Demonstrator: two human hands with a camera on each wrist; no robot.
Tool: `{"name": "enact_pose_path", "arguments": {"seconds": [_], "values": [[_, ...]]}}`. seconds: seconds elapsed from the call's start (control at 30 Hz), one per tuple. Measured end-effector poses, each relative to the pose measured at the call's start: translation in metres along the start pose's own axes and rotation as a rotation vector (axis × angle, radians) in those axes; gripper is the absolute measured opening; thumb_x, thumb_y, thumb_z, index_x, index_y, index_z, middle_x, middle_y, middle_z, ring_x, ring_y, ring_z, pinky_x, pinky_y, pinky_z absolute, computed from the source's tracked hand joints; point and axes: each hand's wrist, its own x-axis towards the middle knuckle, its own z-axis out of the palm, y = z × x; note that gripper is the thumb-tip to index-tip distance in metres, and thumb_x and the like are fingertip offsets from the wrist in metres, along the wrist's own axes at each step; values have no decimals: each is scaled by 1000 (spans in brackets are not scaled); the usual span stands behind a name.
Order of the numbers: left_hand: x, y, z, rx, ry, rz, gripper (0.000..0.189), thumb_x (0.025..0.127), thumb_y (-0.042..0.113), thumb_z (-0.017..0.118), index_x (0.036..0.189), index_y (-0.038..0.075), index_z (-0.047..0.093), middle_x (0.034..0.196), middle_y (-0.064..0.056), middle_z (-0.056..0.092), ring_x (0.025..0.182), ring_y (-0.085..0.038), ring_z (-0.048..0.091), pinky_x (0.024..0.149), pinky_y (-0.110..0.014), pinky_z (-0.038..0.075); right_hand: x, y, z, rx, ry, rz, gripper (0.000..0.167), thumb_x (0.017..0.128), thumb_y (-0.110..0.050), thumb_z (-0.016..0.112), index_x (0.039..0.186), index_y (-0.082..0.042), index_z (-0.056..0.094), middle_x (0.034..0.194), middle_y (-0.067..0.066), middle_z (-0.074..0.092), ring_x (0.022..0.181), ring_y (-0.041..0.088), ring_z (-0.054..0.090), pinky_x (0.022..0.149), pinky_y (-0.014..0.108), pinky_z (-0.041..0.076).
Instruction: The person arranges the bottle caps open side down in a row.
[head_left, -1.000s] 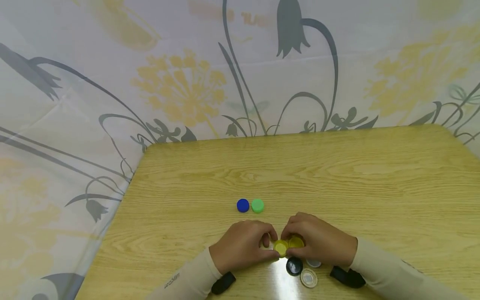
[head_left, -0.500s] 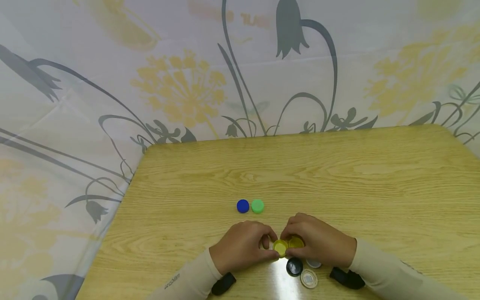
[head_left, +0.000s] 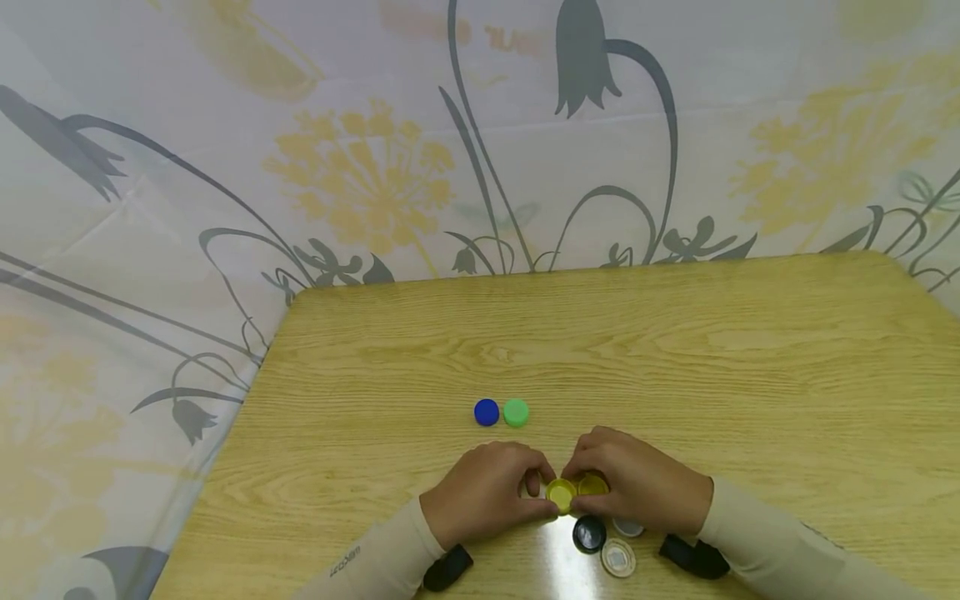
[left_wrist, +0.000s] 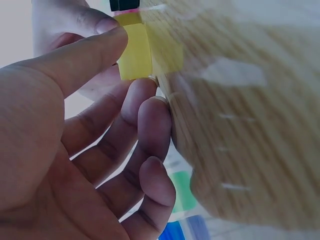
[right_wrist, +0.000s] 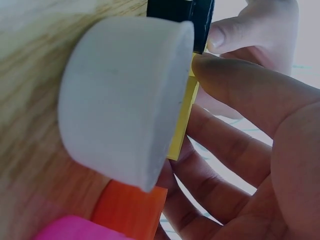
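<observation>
Two round yellow caps, the left yellow cap [head_left: 560, 497] and the right yellow cap [head_left: 592, 485], lie side by side near the table's front. My left hand [head_left: 491, 487] pinches the left one between thumb and fingers; its yellow side [left_wrist: 136, 52] shows in the left wrist view. Around the right one curl the thumb and forefinger of my right hand [head_left: 641, 483], partly covering it. Just in front lie a black cap [head_left: 589, 534], a beige cap [head_left: 618, 557] and a whitish cap [head_left: 627, 527], the last half hidden by the right hand.
A blue cap [head_left: 486, 412] and a green cap [head_left: 516, 412] lie behind the hands on the wooden table [head_left: 600, 333]. Orange [right_wrist: 131, 209] and pink pieces [right_wrist: 80, 229] show in the right wrist view. A flowered cloth [head_left: 480, 142] hangs behind the table.
</observation>
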Motion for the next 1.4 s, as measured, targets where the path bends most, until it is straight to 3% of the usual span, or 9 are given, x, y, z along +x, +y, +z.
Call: {"name": "enact_pose_path", "arguments": {"seconds": [1.4], "values": [[0, -1, 3, -35, -8, -4, 21, 84, 35, 81, 97, 21, 73, 83, 18, 66, 70, 10, 51, 62, -10, 43, 1, 2, 0, 48, -17, 43, 20, 87, -34, 77, 101, -19, 76, 96, -15, 64, 86, -2, 52, 73, 21, 49]]}}
